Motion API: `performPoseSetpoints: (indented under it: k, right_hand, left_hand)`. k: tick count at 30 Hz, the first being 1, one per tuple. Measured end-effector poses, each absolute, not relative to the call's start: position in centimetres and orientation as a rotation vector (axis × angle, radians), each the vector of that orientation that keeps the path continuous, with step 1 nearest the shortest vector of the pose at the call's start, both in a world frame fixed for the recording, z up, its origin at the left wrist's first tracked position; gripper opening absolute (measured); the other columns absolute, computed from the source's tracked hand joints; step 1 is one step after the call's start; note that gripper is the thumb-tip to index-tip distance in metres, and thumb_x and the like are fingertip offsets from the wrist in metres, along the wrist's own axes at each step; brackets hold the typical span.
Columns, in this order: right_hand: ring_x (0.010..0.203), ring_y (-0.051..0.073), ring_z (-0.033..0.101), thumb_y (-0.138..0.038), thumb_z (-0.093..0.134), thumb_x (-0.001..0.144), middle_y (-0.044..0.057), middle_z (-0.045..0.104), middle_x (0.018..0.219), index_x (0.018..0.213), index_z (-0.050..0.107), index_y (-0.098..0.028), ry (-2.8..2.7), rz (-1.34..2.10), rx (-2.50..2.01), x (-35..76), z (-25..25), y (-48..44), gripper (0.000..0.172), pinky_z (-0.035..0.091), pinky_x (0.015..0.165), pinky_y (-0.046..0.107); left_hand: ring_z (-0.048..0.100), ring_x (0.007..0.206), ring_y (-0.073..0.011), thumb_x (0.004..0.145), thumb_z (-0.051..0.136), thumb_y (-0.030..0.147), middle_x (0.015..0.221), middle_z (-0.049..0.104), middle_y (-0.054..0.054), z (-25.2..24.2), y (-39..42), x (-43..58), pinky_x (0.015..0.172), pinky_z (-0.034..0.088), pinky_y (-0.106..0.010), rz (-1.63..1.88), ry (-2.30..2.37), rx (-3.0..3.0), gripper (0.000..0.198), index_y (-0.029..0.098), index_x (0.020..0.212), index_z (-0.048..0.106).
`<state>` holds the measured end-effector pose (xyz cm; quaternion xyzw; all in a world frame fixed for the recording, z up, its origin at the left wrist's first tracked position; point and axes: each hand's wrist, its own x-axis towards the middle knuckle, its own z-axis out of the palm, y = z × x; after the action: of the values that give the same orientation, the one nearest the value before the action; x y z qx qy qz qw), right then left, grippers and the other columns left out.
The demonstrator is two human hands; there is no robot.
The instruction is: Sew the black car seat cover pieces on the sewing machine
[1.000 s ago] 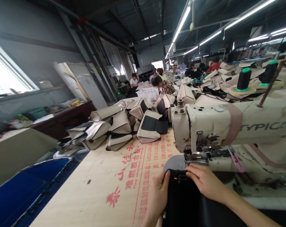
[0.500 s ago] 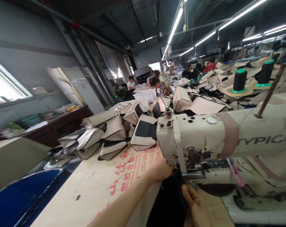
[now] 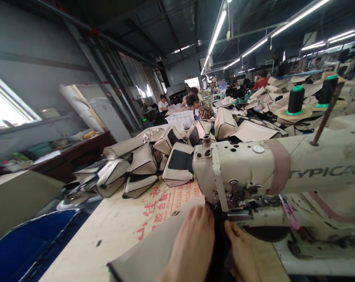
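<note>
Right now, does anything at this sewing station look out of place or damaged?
A beige strap is wrapped around the sewing machine arm, an improvised-looking addition. Stitched seat covers lie in a loose, tumbled heap. No damage shows.

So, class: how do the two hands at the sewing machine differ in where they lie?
The left hand lies flat on a beige panel; the right hand rests on the dark fabric, nearer the machine bed. The left reaches further forward than the right. Both sit just before the sewing machine.

sewing machine: cream | fabric: black | thread spool: black, green ends
</note>
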<state>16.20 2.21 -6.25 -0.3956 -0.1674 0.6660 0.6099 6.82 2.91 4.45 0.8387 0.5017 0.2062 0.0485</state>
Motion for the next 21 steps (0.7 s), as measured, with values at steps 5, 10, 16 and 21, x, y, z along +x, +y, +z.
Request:
performPoseSetpoints:
  k: [5, 10, 16, 21]
  right_hand:
    - [0.070, 0.016, 0.053, -0.050, 0.071, 0.062, 0.000, 0.060, 0.070, 0.073, 0.062, -0.015, -0.437, 1.502, -0.949, 16.8, -6.4, 2.2, 0.038, 0.042, 0.063, 0.021]
    - [0.067, 0.016, 0.054, -0.051, 0.068, 0.064, 0.001, 0.061, 0.070, 0.076, 0.062, -0.015, -0.419, 1.550, -0.904, 16.5, -6.4, 2.2, 0.038, 0.041, 0.058, 0.021]
    - [0.069, 0.019, 0.056, -0.046, 0.070, 0.063, 0.003, 0.063, 0.071, 0.086, 0.063, -0.016, -0.366, 1.603, -0.845, 16.5, -6.1, 2.1, 0.039, 0.041, 0.056, 0.022]
    - [0.065, 0.016, 0.053, -0.049, 0.068, 0.065, 0.001, 0.059, 0.065, 0.075, 0.062, -0.015, -0.403, 1.562, -0.914, 16.6, -5.7, 1.8, 0.036, 0.039, 0.054, 0.020]
  left_hand:
    - [0.062, 0.081, -0.0258, 0.085, 0.044, 0.035, 0.092, 0.064, -0.017, -1.4, -2.4, 8.4, 0.064, 0.051, -0.031, 0.493, 1.939, 2.763, 0.032, 0.011, 0.098, 0.059]
    - [0.061, 0.087, -0.0298, 0.088, 0.031, 0.046, 0.091, 0.062, -0.020, 1.0, 1.7, 11.1, 0.072, 0.050, -0.038, 0.302, 2.384, 2.214, 0.051, 0.003, 0.095, 0.057]
    - [0.064, 0.068, -0.0296, 0.085, 0.032, 0.051, 0.072, 0.063, -0.017, 2.1, 3.4, 12.4, 0.055, 0.049, -0.035, 0.204, 2.437, 2.036, 0.054, 0.005, 0.080, 0.060]
    - [0.064, 0.074, -0.0279, 0.084, 0.035, 0.048, 0.078, 0.066, -0.014, 0.3, 3.4, 11.1, 0.062, 0.045, -0.032, 0.505, 2.356, 1.857, 0.045, 0.012, 0.079, 0.062]
